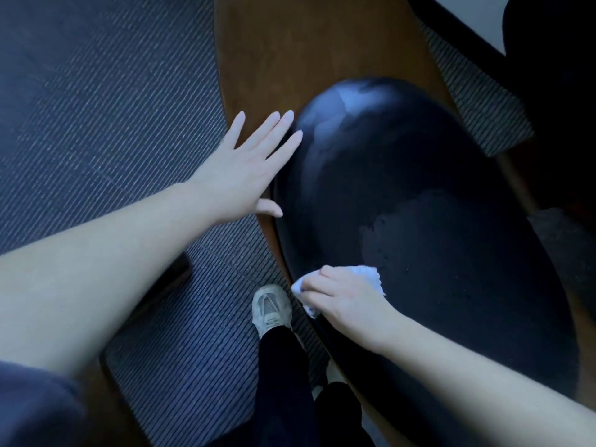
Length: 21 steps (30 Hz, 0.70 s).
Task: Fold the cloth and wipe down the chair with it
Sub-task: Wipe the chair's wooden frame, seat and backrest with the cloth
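Down at the near left edge of the dark chair (pixel 435 221), the right hand (pixel 348 301) clutches a bunched white cloth (pixel 371 275). Farther along that edge, the left hand (pixel 245 169) is spread flat, fingers straight, grasping nothing, with striped carpet (pixel 96 91) beside it.

Setting: indoors, carpeted office or lounge type; cannot fix which.
Floor: ribbed blue-grey carpet (pixel 96 91), tile seams visible, 8 to 11 o'clock.
Furniture: chair (pixel 435 188) with glossy black seat, 3 o'clock, on curved brown wood (pixel 290 43) reaching 12 o'clock.
Footwear: sneaker (pixel 271 306) on carpet, 6 o'clock.
Boundary: white wall strip (pixel 467 14), 1 o'clock.
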Motion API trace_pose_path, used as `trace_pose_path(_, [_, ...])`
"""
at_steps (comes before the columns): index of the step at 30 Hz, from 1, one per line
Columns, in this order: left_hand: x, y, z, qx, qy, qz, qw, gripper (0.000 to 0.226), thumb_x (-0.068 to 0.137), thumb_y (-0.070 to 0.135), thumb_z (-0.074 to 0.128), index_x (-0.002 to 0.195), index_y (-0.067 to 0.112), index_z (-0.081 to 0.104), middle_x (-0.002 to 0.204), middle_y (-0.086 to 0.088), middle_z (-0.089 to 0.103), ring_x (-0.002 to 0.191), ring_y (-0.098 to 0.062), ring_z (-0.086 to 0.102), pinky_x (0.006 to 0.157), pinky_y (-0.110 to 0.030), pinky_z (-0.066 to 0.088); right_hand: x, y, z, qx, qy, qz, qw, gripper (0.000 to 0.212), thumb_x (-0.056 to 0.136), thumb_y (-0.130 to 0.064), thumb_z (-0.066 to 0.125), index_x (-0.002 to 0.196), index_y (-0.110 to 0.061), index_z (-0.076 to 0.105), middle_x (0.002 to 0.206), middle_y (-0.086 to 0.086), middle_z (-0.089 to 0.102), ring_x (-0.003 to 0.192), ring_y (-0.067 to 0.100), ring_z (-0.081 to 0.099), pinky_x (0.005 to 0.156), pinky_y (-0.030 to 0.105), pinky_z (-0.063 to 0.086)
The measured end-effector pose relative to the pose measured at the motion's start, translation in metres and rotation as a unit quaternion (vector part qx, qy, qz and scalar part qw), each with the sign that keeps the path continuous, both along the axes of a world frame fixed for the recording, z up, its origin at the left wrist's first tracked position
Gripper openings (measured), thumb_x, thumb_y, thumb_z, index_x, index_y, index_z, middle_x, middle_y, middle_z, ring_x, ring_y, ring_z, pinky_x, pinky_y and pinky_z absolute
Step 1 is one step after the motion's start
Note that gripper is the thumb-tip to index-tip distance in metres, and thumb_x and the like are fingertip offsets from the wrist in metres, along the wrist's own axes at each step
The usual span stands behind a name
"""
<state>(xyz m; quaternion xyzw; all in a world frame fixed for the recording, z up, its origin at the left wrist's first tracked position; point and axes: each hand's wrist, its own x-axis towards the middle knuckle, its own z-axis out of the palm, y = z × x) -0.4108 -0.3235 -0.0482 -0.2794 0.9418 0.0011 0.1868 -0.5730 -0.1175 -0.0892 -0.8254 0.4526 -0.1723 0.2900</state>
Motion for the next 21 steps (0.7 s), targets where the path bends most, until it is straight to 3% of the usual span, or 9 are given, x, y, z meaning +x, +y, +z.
trace_pose_path(3, [0.005,0.022,-0.004,0.012,-0.008,0.013,1.000,0.122,0.071,0.069,0.064,0.156,0.005,0.003,0.163,-0.019,-0.006,0.152,-0.029,0.002,0.117,-0.060,0.007,0.000,-0.032,-0.001,0.007,-0.012,-0.047,0.999,0.025,0.082,0.008,0.041,0.075,-0.011,0.055,0.084,0.005,0.056,0.069,0.023,0.044,0.059,0.037,0.040])
trace_pose_path(6, [0.002,0.031,-0.007,0.013,-0.011,0.039,0.999,0.124,0.073,0.065,0.067,0.155,0.005,-0.003,0.163,-0.018,-0.012,0.152,-0.027,0.000,0.118,-0.059,0.001,0.007,-0.052,0.001,-0.022,-0.011,-0.149,0.989,0.029,0.082,0.012,0.040,0.073,-0.007,0.060,0.083,0.004,0.060,0.067,0.021,0.042,0.061,0.030,0.038])
trace_pose_path(9, [-0.001,0.032,-0.008,0.019,-0.019,0.058,0.998,0.124,0.075,0.064,0.066,0.155,0.006,-0.009,0.162,-0.016,-0.017,0.152,-0.025,-0.004,0.118,-0.058,-0.001,0.000,-0.012,0.007,-0.001,-0.021,-0.095,0.995,0.038,0.090,0.006,0.032,0.072,-0.011,0.060,0.083,0.001,0.061,0.070,0.018,0.045,0.064,0.023,0.034])
trace_pose_path(11, [-0.003,0.033,-0.008,0.017,-0.026,0.064,0.997,0.124,0.075,0.063,0.066,0.154,0.006,-0.010,0.162,-0.016,-0.019,0.152,-0.024,-0.006,0.118,-0.058,-0.001,-0.009,-0.004,0.008,0.034,0.014,-0.040,0.999,0.027,0.088,0.001,0.045,0.082,-0.014,0.067,0.087,0.000,0.063,0.078,0.016,0.052,0.069,0.023,0.040])
trace_pose_path(13, [-0.004,0.034,-0.008,0.012,-0.035,0.067,0.997,0.124,0.076,0.065,0.064,0.154,0.006,-0.013,0.161,-0.016,-0.021,0.152,-0.023,-0.007,0.118,-0.057,-0.001,-0.014,-0.030,0.005,0.041,0.049,-0.063,0.996,0.020,0.083,-0.002,0.053,0.087,-0.014,0.068,0.089,0.002,0.065,0.082,0.020,0.058,0.070,0.028,0.047])
trace_pose_path(17, [-0.005,0.035,-0.005,0.018,-0.038,0.074,0.996,0.122,0.077,0.065,0.062,0.154,0.007,-0.014,0.161,-0.015,-0.022,0.152,-0.023,-0.009,0.118,-0.057,-0.001,-0.009,-0.066,0.004,-0.014,-0.049,-0.238,0.970,0.020,0.074,0.011,0.050,0.077,-0.005,0.062,0.088,0.003,0.059,0.076,0.024,0.051,0.069,0.034,0.044])
trace_pose_path(21, [-0.011,0.037,0.001,0.021,-0.060,0.079,0.995,0.124,0.078,0.062,0.065,0.153,0.005,-0.015,0.160,-0.017,-0.023,0.151,-0.027,-0.012,0.119,-0.056,0.002,-0.010,-0.018,0.011,0.007,-0.072,-0.180,0.981,0.024,0.073,0.017,0.050,0.073,-0.005,0.058,0.089,0.000,0.059,0.078,0.022,0.051,0.071,0.031,0.043])
